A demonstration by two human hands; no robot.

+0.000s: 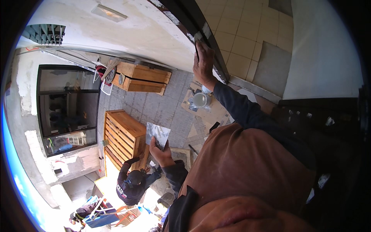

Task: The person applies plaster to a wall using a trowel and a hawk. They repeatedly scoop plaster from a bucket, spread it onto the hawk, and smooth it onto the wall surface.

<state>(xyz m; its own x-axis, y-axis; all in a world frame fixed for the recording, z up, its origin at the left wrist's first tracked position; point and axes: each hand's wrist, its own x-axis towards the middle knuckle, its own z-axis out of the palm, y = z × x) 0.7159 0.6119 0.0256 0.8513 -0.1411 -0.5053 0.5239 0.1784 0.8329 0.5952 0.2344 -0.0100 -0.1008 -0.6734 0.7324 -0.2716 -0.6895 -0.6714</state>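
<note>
My left hand (161, 154) is closed on the lower edge of a thin, shiny square metal plate (158, 136), its surface smeared grey and white. Up at the dark door frame (216, 52), my right hand (204, 63) is raised with its fingers closed round a slim dark tool (197, 51). The tool's working end is too small to make out. Whitish patches (198, 36) mark the frame just beyond those fingers.
Below stand a bucket (201, 100) on a cardboard sheet (216, 112), a slatted wooden crate (124, 133) and a wooden box (141, 77). A person in dark clothes (131, 187) is beside the crate. Beyond the frame lies a tiled floor (241, 29).
</note>
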